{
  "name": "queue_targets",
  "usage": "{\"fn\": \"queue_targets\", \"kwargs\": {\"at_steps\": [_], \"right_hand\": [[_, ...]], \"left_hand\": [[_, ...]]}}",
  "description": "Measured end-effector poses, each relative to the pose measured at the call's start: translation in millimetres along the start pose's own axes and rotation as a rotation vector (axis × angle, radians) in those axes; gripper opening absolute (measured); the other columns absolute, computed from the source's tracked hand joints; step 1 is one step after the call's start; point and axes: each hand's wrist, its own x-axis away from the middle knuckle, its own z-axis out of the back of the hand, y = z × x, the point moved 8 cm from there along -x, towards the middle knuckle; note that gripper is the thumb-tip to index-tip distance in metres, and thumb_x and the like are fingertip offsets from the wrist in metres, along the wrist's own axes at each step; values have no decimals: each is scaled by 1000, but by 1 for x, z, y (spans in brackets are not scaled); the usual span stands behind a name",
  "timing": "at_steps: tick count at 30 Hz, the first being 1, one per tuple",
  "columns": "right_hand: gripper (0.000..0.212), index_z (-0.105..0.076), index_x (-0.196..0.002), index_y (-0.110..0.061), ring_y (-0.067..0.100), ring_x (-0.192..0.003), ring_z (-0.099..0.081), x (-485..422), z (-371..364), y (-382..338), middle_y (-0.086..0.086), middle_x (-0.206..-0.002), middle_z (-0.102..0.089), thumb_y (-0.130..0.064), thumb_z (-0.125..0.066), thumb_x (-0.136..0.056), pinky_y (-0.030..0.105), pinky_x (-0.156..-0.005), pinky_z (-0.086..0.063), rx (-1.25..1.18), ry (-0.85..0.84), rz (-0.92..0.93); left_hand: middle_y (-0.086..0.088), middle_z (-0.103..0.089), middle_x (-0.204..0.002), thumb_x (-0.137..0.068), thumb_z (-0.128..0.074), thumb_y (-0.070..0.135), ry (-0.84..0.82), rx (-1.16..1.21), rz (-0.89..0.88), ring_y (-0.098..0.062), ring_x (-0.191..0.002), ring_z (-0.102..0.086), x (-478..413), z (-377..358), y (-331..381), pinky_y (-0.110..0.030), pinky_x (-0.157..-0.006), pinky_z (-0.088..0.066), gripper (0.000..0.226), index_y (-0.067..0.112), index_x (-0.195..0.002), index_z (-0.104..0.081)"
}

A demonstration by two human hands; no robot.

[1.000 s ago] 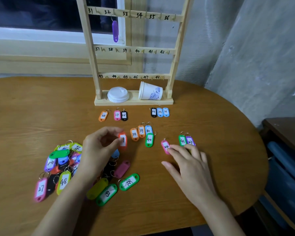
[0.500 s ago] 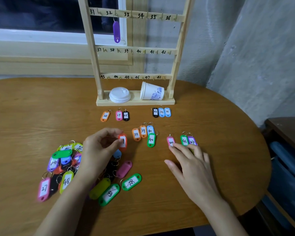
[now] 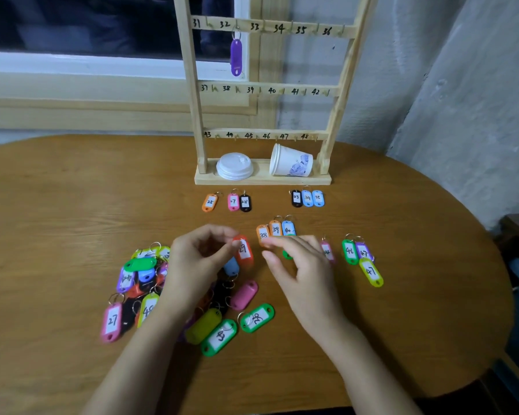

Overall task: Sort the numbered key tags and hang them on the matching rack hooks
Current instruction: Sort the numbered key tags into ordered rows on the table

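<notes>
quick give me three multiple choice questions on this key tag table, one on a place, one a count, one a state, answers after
1. Where on the rack does the purple tag hang?
A. top row
B. middle row
C. bottom row

2. How many tags lie in the black-and-blue group in front of the rack's right end?
A. one
B. three
C. six

3. How does the paper cup sit on the rack's base?
A. upright
B. upside down
C. on its side

Answers:
1 A, its ring is on the hook by the 32 in the top row.
2 B, one black and two blue tags lie side by side.
3 C, its mouth faces left, towards the white lids.
</notes>
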Motion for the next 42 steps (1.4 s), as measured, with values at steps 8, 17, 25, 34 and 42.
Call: {"fn": "queue_targets", "kwargs": {"at_steps": [8,17,25,34,42], "right_hand": [[16,-73,-97,-23,3,-87,-61,9,-15,9,-29,-84,-55,-17,-71,-82,20,-76,-52,-142,-25,-111],[13,-73,-93,-21,2,-85,-63,11,-15,14,-7,-87,-65,-15,-72,-81,12,-74,-49,-247,-51,-158],[8,-71,-92,-13,4,-82,-64,13,1,36,-9,-83,-70,-11,-68,-85,13,-72,-47,-379,118,-329],[10,-70,-94,-15,-1,-84,-63,14,1,40,-9,-86,-70,-12,-66,-86,9,-72,-47,-432,111,-409],[10,-70,-95,-17,-1,-85,-63,15,-2,40,-11,-86,-69,-14,-66,-86,11,-73,-49,-420,85,-417]], "left_hand": [[-7,-73,-81,-79,-73,6,-147,31,-3,-14,-74,-68,2,-11,-1,-24,-68,-54,9,13,-85,-71],[-6,-73,-79,-77,-73,12,-157,80,0,-11,-73,-66,3,-12,1,-22,-67,-53,10,14,-87,-71],[11,-73,-85,-81,-72,9,39,-105,-67,-5,-75,-67,-2,20,-3,-17,-61,-52,18,27,-82,-69],[18,-65,-98,-69,-82,28,-109,-614,-233,-11,-95,-55,-1,8,-9,-20,-84,-44,34,29,-101,-70],[16,-65,-104,-70,-81,30,-155,-653,-222,-12,-97,-51,-3,4,-14,-47,-84,-45,36,33,-104,-68]]}}
